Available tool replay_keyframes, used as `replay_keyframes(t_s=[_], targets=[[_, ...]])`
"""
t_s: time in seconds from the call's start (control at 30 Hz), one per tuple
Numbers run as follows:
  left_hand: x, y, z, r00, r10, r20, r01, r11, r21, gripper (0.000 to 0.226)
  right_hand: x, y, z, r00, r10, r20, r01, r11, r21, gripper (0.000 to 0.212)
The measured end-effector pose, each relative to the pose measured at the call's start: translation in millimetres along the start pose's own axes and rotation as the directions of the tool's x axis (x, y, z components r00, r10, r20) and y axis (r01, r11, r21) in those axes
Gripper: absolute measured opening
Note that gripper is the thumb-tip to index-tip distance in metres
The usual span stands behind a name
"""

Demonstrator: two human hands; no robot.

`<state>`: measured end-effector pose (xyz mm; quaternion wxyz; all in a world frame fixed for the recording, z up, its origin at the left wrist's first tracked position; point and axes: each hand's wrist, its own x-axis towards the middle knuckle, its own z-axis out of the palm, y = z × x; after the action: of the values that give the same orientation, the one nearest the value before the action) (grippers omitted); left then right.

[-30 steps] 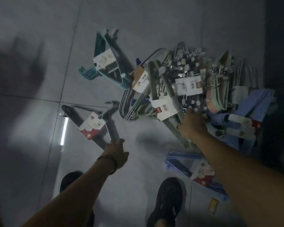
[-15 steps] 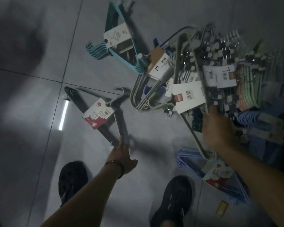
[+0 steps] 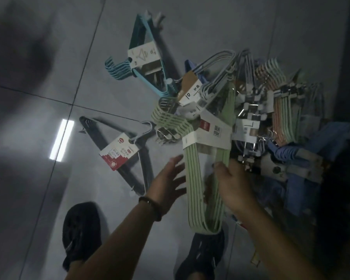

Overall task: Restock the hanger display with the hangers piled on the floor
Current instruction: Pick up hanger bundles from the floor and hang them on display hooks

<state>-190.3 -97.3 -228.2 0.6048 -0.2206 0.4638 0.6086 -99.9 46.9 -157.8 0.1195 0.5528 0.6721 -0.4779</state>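
Gripping the green hanger bundle (image 3: 192, 178), the right hand (image 3: 234, 188) has its grip clamped — left hand (image 3: 167, 180) grip apart, fingers spread.

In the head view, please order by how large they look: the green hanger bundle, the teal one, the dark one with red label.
1. green hanger bundle: looks largest, but the right hand holds it nearer the camera, so unsure.
2 and 3. teal hanger bundle and dark hanger bundle: look alike, not ranked.
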Motion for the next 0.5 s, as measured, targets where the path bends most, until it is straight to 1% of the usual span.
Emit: replay_keyframes(t_s=[0.03, 0.1, 0.17, 0.2, 0.27, 0.3, 0.33, 0.37, 0.4, 0.43, 0.5], targets=[[1, 11, 11, 0.999, 0.033, 0.021, -0.031, 0.996, -0.079, 0.055, -8, 3, 2, 1.0, 0.011, -0.003, -0.011, 1.0, 0.017, 0.028], [0, 30, 30, 0.994, 0.103, 0.024, -0.097, 0.978, -0.187, 0.04, -21, 13, 2, 0.999, 0.038, -0.024, -0.037, 0.999, 0.024, 0.027], [0, 34, 38, 0.986, 0.165, -0.008, -0.163, 0.961, -0.223, 0.027, -34, 21, 0, 0.997, 0.044, -0.063, -0.045, 0.999, -0.018, 0.024], [2, 32, 36, 0.982, 0.181, -0.056, -0.189, 0.956, -0.225, 0.026, -36, 28, -2, 0.995, 0.035, -0.089, -0.039, 0.998, -0.045, 0.021], [4, 29, 28, 0.977, 0.167, -0.132, -0.196, 0.949, -0.247, 0.039, -39, 38, -11, 0.992, 0.028, -0.123, -0.039, 0.995, -0.09, 0.019], [5, 29, 23, 0.98, 0.148, -0.136, -0.18, 0.946, -0.27, 0.05, -40, 42, -17, 0.991, 0.02, -0.129, -0.036, 0.993, -0.117, 0.02], [6, 29, 19, 0.985, 0.121, -0.127, -0.152, 0.948, -0.28, 0.063, -41, 50, -24, 0.991, 0.051, -0.126, -0.066, 0.99, -0.122, 0.021], [5, 30, 17, 0.99, 0.084, -0.115, -0.112, 0.957, -0.266, 0.072, -44, 55, -31, 0.988, 0.08, -0.133, -0.096, 0.988, -0.119, 0.023], [4, 29, 16, 0.993, 0.046, -0.107, -0.068, 0.975, -0.213, 0.073, -47, 61, -39, 0.984, 0.109, -0.14, -0.128, 0.983, -0.133, 0.025], [2, 27, 19, 0.996, 0.005, -0.087, -0.016, 0.992, -0.126, 0.068, -50, 66, -47, 0.982, 0.13, -0.14, -0.151, 0.977, -0.149, 0.026], [-1, 20, 29, 0.996, -0.09, -0.022, 0.09, 0.995, 0.033, 0.058, -58, 72, -63, 0.979, 0.161, -0.128, -0.174, 0.98, -0.1, 0.023]])
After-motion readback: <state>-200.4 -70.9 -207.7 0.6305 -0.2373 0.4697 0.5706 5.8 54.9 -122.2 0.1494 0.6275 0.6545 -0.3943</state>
